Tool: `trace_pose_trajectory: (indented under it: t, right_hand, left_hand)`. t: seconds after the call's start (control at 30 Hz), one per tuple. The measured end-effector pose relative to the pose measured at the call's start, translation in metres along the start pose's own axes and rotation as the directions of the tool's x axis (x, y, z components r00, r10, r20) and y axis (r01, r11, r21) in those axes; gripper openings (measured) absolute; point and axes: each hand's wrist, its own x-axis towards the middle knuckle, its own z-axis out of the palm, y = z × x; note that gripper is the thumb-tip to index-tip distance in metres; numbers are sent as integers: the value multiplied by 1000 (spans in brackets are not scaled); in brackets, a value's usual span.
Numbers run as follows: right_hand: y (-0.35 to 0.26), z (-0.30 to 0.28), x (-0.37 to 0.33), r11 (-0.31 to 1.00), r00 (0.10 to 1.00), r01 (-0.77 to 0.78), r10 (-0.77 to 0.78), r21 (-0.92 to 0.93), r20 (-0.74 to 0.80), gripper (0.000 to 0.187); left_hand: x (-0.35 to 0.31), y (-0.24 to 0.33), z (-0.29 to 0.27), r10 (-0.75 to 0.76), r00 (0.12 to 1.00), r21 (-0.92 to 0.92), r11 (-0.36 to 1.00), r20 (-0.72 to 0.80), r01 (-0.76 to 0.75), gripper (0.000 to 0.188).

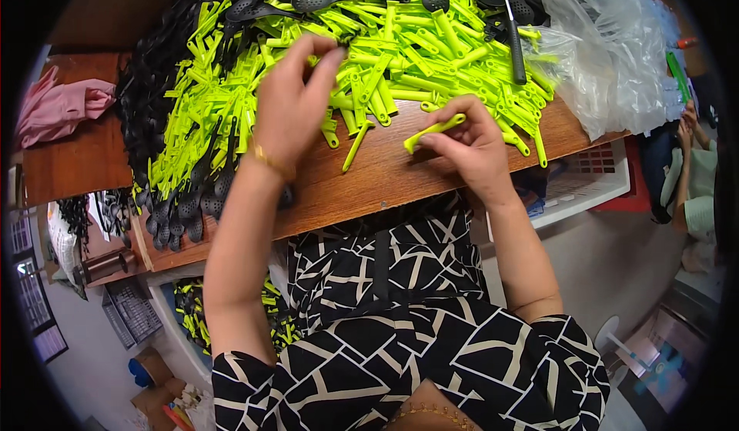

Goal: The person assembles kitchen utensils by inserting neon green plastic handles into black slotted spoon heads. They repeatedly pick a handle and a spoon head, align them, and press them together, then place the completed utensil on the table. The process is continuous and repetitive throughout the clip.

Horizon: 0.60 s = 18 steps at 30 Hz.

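My right hand (473, 142) pinches a lime-green plastic handle (435, 132) between thumb and fingers, just above the wooden table's (377, 181) near edge. The handle is tilted, with a hole at its upper end. Over the green pile, my left hand (296, 96) has thumb and forefinger drawn together beside a small dark piece; what they hold, if anything, is hidden. A large heap of lime-green handles (423, 50) spreads in front of both hands. One loose green handle (356, 148) lies on the bare wood between them.
Black slotted spoons (319, 1) lie atop the heap, more (185, 208) hang over the left edge. A black-handled tool (514, 46) rests at the right, near clear plastic bags (600, 54). Below are a white crate (585, 177) and a bin of mixed pieces (188, 308). Another person (697, 169) is far right.
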Motion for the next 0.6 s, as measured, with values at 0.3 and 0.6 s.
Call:
trace_pose_trajectory:
  t: [0.3, 0.6]
  right_hand:
    - [-12, 13, -17, 986, 997, 32, -43, 161, 66, 32]
    - [-27, 39, -14, 955, 989, -3, 46, -295, 139, 28]
  left_hand:
    - [-120, -5, -3, -171, 972, -254, 945, 159, 208, 25]
    - [-125, 25, 0, 3, 995, 137, 990, 100, -17, 17]
